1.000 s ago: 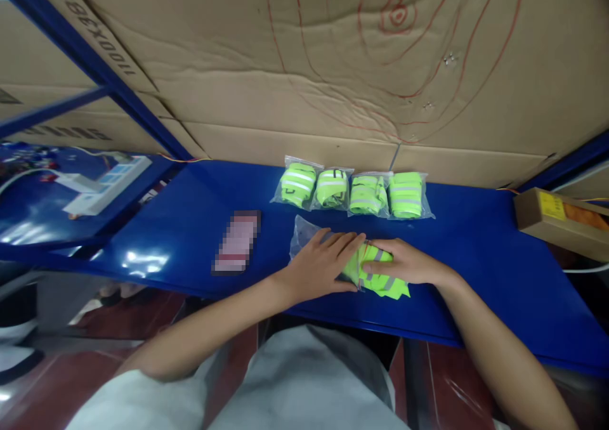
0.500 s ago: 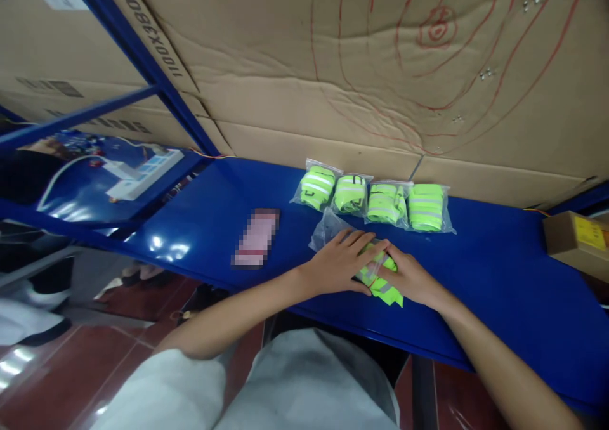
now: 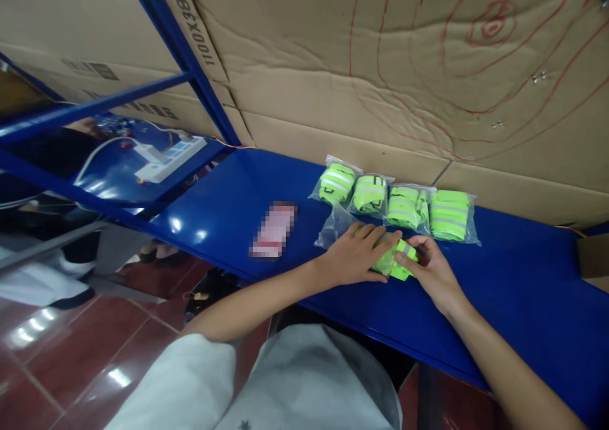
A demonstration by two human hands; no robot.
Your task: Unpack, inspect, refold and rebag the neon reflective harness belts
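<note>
A folded neon yellow-green reflective vest (image 3: 404, 260) with a grey stripe lies partly inside a clear plastic bag (image 3: 334, 224), its right end sticking out of the bag's mouth. My left hand (image 3: 359, 254) is closed over the bag and the vest within, fingers on top and thumb on the near side. On the right, my right hand (image 3: 435, 271) pinches the protruding end of the vest between thumb and fingers. Just beyond my hands stands a row of several bagged vests (image 3: 403, 207) of the same colour, some with black buckles showing.
A phone-shaped pink item (image 3: 274, 230), blurred out, lies on the blue table (image 3: 219, 195) to the left. Behind rises a cardboard panel (image 3: 304, 100) with red rings. A white power strip (image 3: 171, 160) is beyond the blue frame; a cardboard box (image 3: 592, 255) sits far right.
My right hand has shifted from against my left hand to the vest's protruding end, its fingers now apart from the left. The view has swung slightly left.
</note>
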